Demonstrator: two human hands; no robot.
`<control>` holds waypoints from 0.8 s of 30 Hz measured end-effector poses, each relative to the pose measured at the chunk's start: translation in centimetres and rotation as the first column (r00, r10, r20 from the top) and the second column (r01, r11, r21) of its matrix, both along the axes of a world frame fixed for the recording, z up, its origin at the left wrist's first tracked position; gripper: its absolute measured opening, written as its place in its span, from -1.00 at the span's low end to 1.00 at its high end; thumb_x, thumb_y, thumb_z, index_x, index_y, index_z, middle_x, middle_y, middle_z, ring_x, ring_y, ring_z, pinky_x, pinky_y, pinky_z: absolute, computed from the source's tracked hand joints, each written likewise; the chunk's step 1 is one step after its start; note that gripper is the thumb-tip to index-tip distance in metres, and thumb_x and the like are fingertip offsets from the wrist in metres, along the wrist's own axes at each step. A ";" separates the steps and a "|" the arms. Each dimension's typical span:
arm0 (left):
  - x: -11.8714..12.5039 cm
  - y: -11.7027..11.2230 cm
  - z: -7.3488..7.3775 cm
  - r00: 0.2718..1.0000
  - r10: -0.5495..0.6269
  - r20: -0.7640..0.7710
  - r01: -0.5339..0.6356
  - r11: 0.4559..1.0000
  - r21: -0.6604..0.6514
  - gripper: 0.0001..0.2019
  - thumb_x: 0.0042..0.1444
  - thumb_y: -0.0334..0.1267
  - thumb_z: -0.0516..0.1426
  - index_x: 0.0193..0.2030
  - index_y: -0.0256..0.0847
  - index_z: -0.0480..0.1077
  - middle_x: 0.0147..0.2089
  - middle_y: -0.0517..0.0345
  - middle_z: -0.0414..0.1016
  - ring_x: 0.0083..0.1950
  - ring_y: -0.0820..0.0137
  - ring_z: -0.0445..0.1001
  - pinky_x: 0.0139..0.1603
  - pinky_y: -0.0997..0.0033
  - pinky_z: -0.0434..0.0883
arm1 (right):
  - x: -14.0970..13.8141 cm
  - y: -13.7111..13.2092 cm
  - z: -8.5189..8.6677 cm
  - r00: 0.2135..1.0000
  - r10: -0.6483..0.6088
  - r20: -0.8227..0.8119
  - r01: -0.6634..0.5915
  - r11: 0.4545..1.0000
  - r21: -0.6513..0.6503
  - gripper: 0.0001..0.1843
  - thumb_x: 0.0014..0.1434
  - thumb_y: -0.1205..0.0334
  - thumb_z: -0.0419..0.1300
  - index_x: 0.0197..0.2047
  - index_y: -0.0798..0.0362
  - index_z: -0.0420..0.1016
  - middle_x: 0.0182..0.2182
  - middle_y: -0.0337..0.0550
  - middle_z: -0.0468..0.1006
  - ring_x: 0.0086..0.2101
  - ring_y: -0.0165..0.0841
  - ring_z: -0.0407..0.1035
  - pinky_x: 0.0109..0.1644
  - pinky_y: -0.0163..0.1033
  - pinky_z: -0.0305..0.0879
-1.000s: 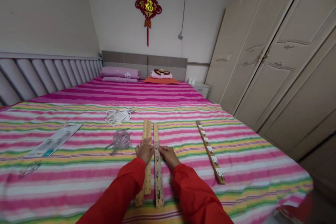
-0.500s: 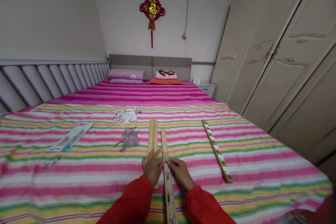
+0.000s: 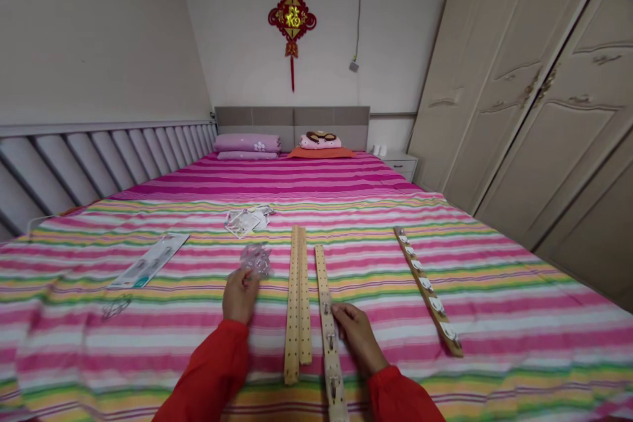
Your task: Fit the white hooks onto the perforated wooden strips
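Observation:
My left hand (image 3: 240, 295) is at the near edge of a pile of clear plastic hooks (image 3: 257, 258), its fingers curled together; what they hold, if anything, is hidden. My right hand (image 3: 357, 333) has its fingertips pressed together at the right edge of a perforated wooden strip (image 3: 320, 265), beside the farthest hook on it. Several clear hooks with metal parts, one of them a hook (image 3: 331, 341) near the middle, sit in a row along the strip's near part. Two more perforated wooden strips (image 3: 293, 316) lie side by side between my hands.
To the right lies a wooden strip (image 3: 418, 270) bearing a row of white hooks. A flat package (image 3: 151, 260) and a small tangle of wire-like pieces (image 3: 117, 305) are at the left. Loose cards and packaging (image 3: 247, 219) lie farther back on the striped bedsheet (image 3: 198, 356).
My left hand has left the hooked strip and moved left to the clear hooks. My right hand stays at the strip. The view has shifted slightly left.

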State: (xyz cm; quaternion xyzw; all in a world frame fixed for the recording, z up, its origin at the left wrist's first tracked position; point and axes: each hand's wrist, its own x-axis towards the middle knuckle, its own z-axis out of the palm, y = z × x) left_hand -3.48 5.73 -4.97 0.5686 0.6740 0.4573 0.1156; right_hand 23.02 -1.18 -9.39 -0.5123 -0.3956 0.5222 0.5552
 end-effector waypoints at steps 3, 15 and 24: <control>-0.6 1.0 0.3 0.998 0.042 -0.054 -0.047 0.994 -0.095 -0.65 -0.08 -0.07 0.09 -0.29 -0.31 0.46 -0.31 0.00 0.49 -0.30 0.27 0.44 -0.23 0.30 0.39 | 0.1 0.0 0.2 1.000 0.004 0.013 -0.004 1.000 -0.019 -0.63 -0.14 -0.09 0.27 -0.48 0.09 0.52 -0.79 -0.38 0.20 -0.72 -0.48 0.03 -0.62 -0.33 -0.11; -1.0 -1.7 1.0 0.995 0.053 -0.087 -0.034 0.978 0.205 -0.78 -0.07 -0.09 0.11 -0.43 -0.19 0.45 -0.31 0.04 0.49 -0.19 0.24 0.40 -0.12 0.26 0.32 | 0.4 -0.3 0.3 1.000 -0.014 -0.026 0.013 0.998 -0.056 -0.55 -0.16 -0.13 0.28 -0.41 0.13 0.51 -0.79 -0.41 0.23 -0.75 -0.52 0.03 -0.65 -0.38 -0.14; 0.0 -3.2 3.5 0.491 0.069 0.868 -0.001 0.997 -0.079 -0.94 -0.16 -0.42 0.23 -0.49 -0.30 0.42 -0.59 0.29 0.41 -0.56 0.59 0.33 -0.49 0.61 0.29 | 0.6 -0.3 0.8 0.995 -0.016 -0.102 0.009 0.998 -0.069 -0.60 -0.20 -0.04 0.32 -0.43 0.16 0.51 -0.71 -0.35 0.34 -0.76 -0.56 0.08 -0.68 -0.40 -0.12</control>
